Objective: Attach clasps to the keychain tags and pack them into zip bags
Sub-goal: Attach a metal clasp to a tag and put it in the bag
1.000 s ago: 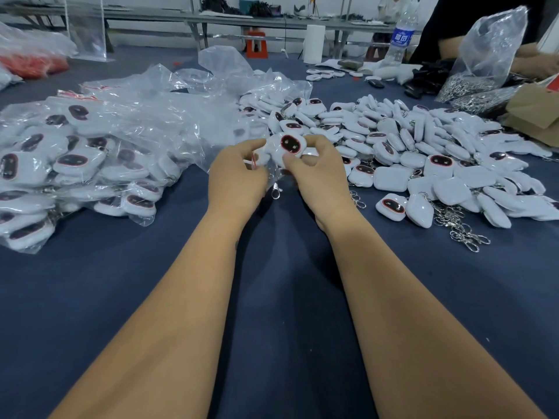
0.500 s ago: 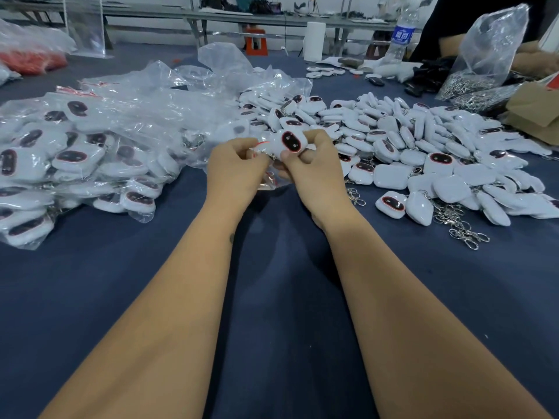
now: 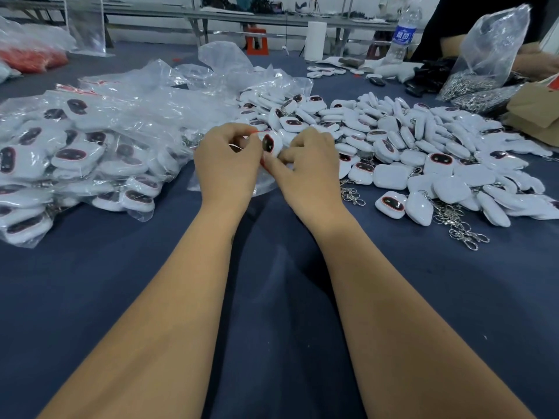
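Left hand (image 3: 225, 164), right hand (image 3: 308, 164) grip pinching tag (image 3: 270, 144); long axis upright, face toward camera.

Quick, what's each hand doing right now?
Left hand: fingers curled, pinching the zip bag at its red strip.
Right hand: fingers curled, holding the same bag with the keychain tag inside.

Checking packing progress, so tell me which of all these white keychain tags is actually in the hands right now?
The tag pinched between the left hand and right hand, inside a clear zip bag; it alone is lifted off the piles.
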`<state>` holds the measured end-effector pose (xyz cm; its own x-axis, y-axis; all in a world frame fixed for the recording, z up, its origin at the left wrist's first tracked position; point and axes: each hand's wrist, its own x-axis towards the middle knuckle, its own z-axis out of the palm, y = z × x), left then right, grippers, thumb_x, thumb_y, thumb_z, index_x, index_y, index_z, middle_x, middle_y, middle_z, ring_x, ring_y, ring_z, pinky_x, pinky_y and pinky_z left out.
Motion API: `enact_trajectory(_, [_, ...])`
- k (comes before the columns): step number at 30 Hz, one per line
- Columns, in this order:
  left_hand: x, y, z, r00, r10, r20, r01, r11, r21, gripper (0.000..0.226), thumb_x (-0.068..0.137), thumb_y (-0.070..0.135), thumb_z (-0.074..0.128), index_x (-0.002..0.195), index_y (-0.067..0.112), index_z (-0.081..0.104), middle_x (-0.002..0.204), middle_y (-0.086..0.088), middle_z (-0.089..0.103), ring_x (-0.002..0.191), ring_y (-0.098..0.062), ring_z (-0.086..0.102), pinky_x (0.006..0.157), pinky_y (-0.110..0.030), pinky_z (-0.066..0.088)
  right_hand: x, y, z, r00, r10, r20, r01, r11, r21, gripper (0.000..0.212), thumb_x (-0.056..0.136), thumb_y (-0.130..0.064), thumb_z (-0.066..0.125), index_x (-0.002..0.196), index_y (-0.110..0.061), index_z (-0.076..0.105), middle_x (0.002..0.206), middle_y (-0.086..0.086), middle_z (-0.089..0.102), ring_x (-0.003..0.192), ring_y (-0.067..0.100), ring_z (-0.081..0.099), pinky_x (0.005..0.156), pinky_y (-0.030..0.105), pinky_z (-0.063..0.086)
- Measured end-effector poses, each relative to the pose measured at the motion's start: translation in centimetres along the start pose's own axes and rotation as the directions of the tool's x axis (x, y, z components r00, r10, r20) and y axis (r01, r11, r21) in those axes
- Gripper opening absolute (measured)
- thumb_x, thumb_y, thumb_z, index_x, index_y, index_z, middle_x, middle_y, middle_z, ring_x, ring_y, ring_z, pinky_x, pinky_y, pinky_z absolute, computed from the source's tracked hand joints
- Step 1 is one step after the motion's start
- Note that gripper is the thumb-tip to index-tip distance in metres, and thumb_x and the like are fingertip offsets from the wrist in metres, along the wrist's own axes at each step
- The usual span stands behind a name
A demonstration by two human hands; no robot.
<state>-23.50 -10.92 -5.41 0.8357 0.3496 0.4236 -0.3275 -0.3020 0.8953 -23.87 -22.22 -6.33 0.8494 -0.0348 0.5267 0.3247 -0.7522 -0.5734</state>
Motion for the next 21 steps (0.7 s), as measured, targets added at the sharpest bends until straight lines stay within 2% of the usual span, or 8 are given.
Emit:
enact_trajectory(2, [0.2,0.0,-0.2,0.999,-0.007,-0.043,0.007,1.0,-0.02,0.016,0.087,0.015,0.06,0.095,0.019,0.073,0.079,0.002,0.066,0.07,-0.009,0.057,0.072,-0.023,0.05,-0.1,0.0,0.2,0.999,0.004,-0.051,-0.008,0.996,-0.084,0.05,0.094,-0.053,0.055,0.054,-0.023,0.058,0.106,-0.004,0.049,0.105,0.017,0.034,0.088,0.03,0.02])
enact_trajectory(4, [0.5,-0.2,-0.3,0.996,-0.019,-0.085,0.017,0.999,-0.032,0.016,0.088,0.017,0.06,0.098,0.018,0.073,0.083,-0.001,0.066,0.072,-0.011,0.058,0.074,-0.026,0.052,-0.1,-0.1,0.0,0.997,0.044,-0.069,-0.046,0.998,-0.034,0.049,0.098,-0.05,0.05,0.061,-0.022,0.066,0.121,-0.005,0.048,0.116,0.017,0.032,0.094,0.027,0.017])
enact_trajectory(7, [0.8,-0.4,-0.4,0.982,-0.009,-0.188,0.001,0.999,-0.043,0.018,0.091,0.019,0.058,0.105,0.02,0.069,0.086,0.003,0.06,0.07,-0.004,0.053,0.068,-0.018,0.048,-0.1,-0.1,-0.4,0.973,0.102,-0.208,-0.095,0.995,0.043,0.031,0.098,-0.031,0.052,0.086,-0.013,0.074,0.118,-0.001,0.052,0.113,0.019,0.04,0.094,0.025,0.024])
enact_trajectory(10, [0.8,-0.3,-0.4,0.966,0.019,-0.257,-0.04,0.996,-0.077,0.017,0.091,0.022,0.056,0.105,0.03,0.06,0.082,0.013,0.052,0.074,0.0,0.05,0.079,-0.031,0.052,0.3,0.4,-1.4,0.927,0.242,-0.286,-0.245,0.969,0.026,0.029,0.094,-0.009,0.046,0.116,-0.014,0.064,0.121,0.007,0.055,0.115,0.026,0.048,0.097,0.036,0.036])
enact_trajectory(13, [0.6,-0.6,0.1,0.996,0.04,-0.077,-0.041,0.999,-0.01,0.02,0.088,0.021,0.057,0.102,0.033,0.059,0.076,0.015,0.053,0.071,-0.001,0.053,0.077,-0.031,0.054,0.2,1.3,-1.7,0.918,0.382,-0.107,-0.397,0.888,-0.232,0.049,0.086,-0.007,0.045,0.134,-0.019,0.05,0.13,0.007,0.055,0.124,0.031,0.042,0.099,0.04,0.031])
enact_trajectory(15, [0.2,-0.9,0.5,0.992,0.024,0.124,-0.03,0.998,0.049,0.026,0.086,0.019,0.06,0.105,0.036,0.058,0.071,0.016,0.055,0.058,0.002,0.053,0.06,-0.02,0.051,0.0,1.6,-1.4,0.925,0.38,0.01,-0.358,0.88,-0.312,0.045,0.086,-0.013,0.048,0.129,-0.022,0.053,0.127,0.004,0.058,0.126,0.029,0.039,0.101,0.041,0.027])
enact_trajectory(18, [-0.2,-1.4,0.8,0.956,0.024,0.293,-0.075,0.983,0.166,0.032,0.085,0.019,0.061,0.111,0.037,0.056,0.072,0.013,0.058,0.058,-0.001,0.056,0.054,-0.018,0.048,-0.1,1.8,-1.3,0.943,0.331,0.049,-0.309,0.918,-0.249,0.048,0.085,-0.014,0.052,0.131,-0.027,0.057,0.126,-0.001,0.062,0.126,0.026,0.044,0.103,0.039,0.028])
enact_trajectory(21, [-0.2,-1.4,0.8,0.948,0.06,0.312,-0.171,0.924,0.342,0.025,0.085,0.02,0.057,0.106,0.034,0.061,0.074,0.013,0.059,0.072,-0.007,0.059,0.06,-0.029,0.045,-0.1,1.8,-1.2,0.951,0.306,0.037,-0.297,0.941,-0.162,0.057,0.08,-0.011,0.056,0.135,-0.024,0.053,0.121,0.001,0.065,0.12,0.027,0.051,0.102,0.036,0.036])
